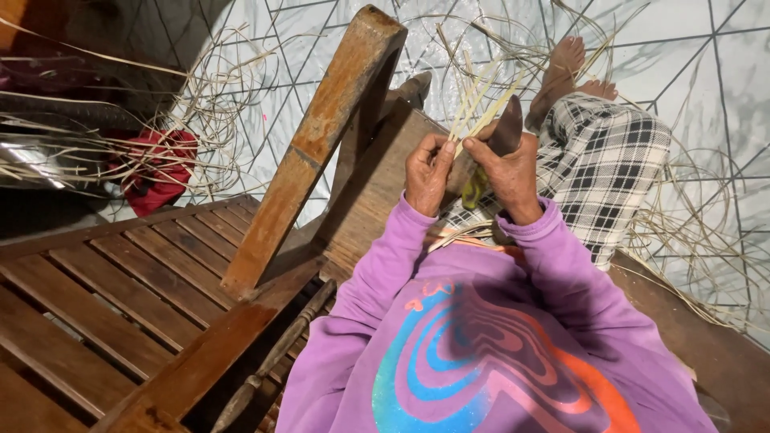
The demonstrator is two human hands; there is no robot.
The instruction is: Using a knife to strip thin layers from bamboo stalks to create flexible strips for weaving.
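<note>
My left hand [426,172] pinches a bundle of thin pale bamboo strips [480,108] near their lower end. My right hand [510,171] grips the same strips from the right and also holds a dark knife blade [507,128] that points up beside them. Both hands meet in front of my purple sleeves, above my lap in checked black-and-white cloth [603,164]. A bit of yellow-green material [475,189] shows under my right hand. The strips fan out upward toward the tiled floor.
A slanted wooden beam [317,148] rises to the left of my hands, fixed to a slatted wooden bench [120,297]. Loose strips [233,96] litter the white tiled floor [706,72]. A red cloth [156,168] lies at left. My bare foot [561,68] rests ahead.
</note>
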